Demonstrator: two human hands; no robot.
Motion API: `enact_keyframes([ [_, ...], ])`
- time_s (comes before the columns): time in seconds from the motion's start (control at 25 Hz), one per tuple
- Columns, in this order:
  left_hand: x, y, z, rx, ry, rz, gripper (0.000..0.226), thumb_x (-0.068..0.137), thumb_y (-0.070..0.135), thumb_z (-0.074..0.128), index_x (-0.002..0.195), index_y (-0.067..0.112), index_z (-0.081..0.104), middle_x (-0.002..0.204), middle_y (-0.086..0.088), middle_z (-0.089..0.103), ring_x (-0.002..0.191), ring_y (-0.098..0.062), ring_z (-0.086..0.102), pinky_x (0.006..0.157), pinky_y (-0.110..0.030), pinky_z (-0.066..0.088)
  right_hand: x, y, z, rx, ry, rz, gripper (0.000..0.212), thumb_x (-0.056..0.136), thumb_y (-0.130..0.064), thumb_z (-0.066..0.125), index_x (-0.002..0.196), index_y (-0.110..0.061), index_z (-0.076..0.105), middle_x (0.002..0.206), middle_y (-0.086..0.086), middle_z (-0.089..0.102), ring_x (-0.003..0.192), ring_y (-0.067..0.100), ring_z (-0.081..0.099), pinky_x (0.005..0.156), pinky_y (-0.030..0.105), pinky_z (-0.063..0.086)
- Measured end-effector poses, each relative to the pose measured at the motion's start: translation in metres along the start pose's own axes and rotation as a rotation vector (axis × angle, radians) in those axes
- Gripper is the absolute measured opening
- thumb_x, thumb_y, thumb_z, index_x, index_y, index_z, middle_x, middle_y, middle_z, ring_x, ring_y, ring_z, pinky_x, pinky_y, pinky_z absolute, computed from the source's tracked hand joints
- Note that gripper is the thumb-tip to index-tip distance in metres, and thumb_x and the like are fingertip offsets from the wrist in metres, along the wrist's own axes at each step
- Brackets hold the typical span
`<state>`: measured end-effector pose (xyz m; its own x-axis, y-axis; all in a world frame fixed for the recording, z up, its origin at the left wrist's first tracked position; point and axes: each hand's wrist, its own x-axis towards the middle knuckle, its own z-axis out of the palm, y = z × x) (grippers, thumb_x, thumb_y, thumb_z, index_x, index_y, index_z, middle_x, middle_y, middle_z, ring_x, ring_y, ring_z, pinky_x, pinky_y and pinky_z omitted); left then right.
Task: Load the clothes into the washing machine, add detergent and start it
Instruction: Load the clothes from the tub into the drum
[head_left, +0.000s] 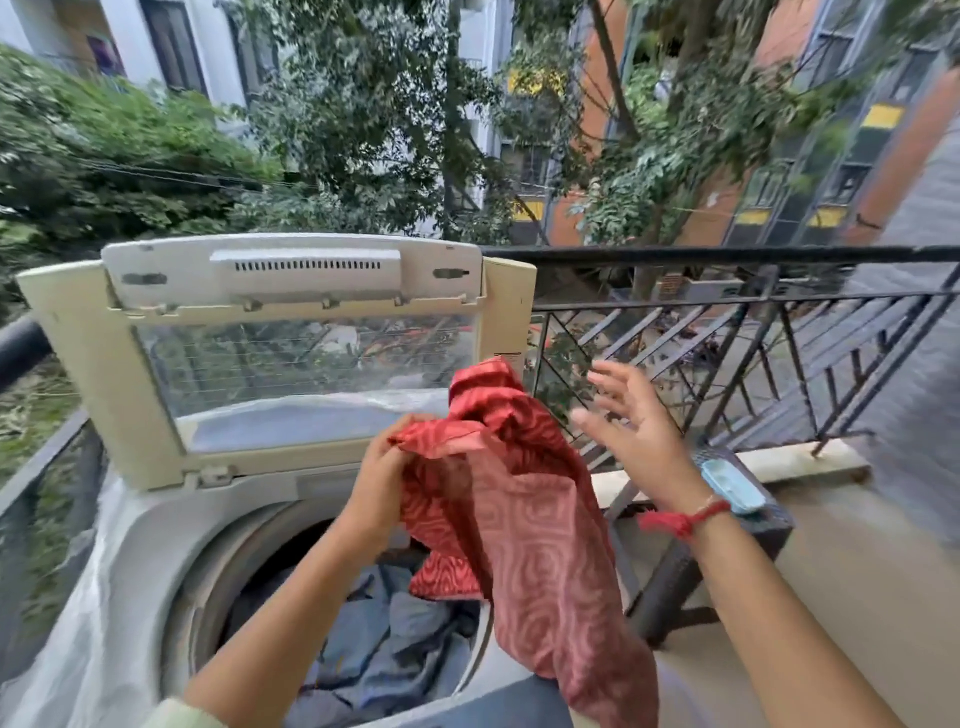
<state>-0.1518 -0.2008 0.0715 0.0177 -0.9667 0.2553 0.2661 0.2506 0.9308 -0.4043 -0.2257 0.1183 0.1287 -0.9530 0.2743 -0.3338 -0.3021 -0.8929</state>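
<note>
A top-loading washing machine (156, 540) stands at the left with its lid (291, 322) raised upright. Blue-grey clothes (395, 639) lie inside the drum. My left hand (382, 488) grips a red patterned cloth (530, 530) above the drum's right rim; the cloth hangs down over the machine's edge. My right hand (639, 426) is to the right of the cloth, fingers spread, holding nothing and not touching it.
A dark metal balcony railing (727, 322) runs behind and to the right. A dark woven stool (691, 571) stands right of the machine, a pale blue object (732, 486) on top. A low concrete ledge (810, 462) lies under the railing. Trees and buildings beyond.
</note>
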Motion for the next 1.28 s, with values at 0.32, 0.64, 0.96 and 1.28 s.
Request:
enact_keyframes([
  [0.32, -0.018, -0.028, -0.158, 0.423, 0.205, -0.249, 0.04, 0.079, -0.003, 0.041, 0.05, 0.013, 0.063, 0.052, 0.002, 0.059, 0.049, -0.008, 0.05, 0.055, -0.024, 0.041, -0.078, 0.102, 0.085, -0.823, -0.227, -0.085, 0.028, 0.073, -0.014, 0.053, 0.098, -0.022, 0.061, 0.092, 0.001, 0.062, 0.094, 0.025, 0.062, 0.076, 0.033, 0.044],
  [0.64, -0.014, -0.07, -0.162, 0.713, -0.096, -0.321, 0.037, 0.062, 0.007, 0.045, 0.09, 0.0, 0.068, 0.087, -0.005, 0.067, 0.086, -0.013, 0.057, 0.079, -0.03, 0.044, 0.005, -0.044, 0.068, -0.363, 0.534, -0.491, 0.019, 0.082, -0.004, 0.046, 0.093, -0.007, 0.062, 0.085, 0.002, 0.055, 0.08, 0.008, 0.049, 0.071, 0.013, 0.037],
  [0.96, -0.013, -0.088, -0.208, 1.275, -0.074, -0.691, 0.017, 0.083, 0.009, 0.059, 0.091, 0.001, 0.072, 0.097, -0.02, 0.07, 0.099, -0.032, 0.064, 0.081, -0.035, 0.048, -0.032, 0.009, 0.098, -0.366, -0.917, -0.173, 0.051, 0.081, -0.024, 0.072, 0.129, -0.02, 0.055, 0.138, -0.004, 0.05, 0.126, 0.004, 0.044, 0.111, 0.02, 0.029],
  [1.28, -0.018, -0.086, -0.105, 1.099, -0.119, -0.253, 0.041, 0.084, 0.034, 0.067, 0.12, 0.016, 0.059, 0.12, 0.0, 0.061, 0.111, -0.014, 0.057, 0.089, -0.026, 0.042, -0.095, 0.148, 0.022, -0.332, -0.241, 0.549, 0.044, 0.075, -0.016, 0.077, 0.116, -0.008, 0.063, 0.114, 0.012, 0.066, 0.101, 0.019, 0.062, 0.087, 0.023, 0.045],
])
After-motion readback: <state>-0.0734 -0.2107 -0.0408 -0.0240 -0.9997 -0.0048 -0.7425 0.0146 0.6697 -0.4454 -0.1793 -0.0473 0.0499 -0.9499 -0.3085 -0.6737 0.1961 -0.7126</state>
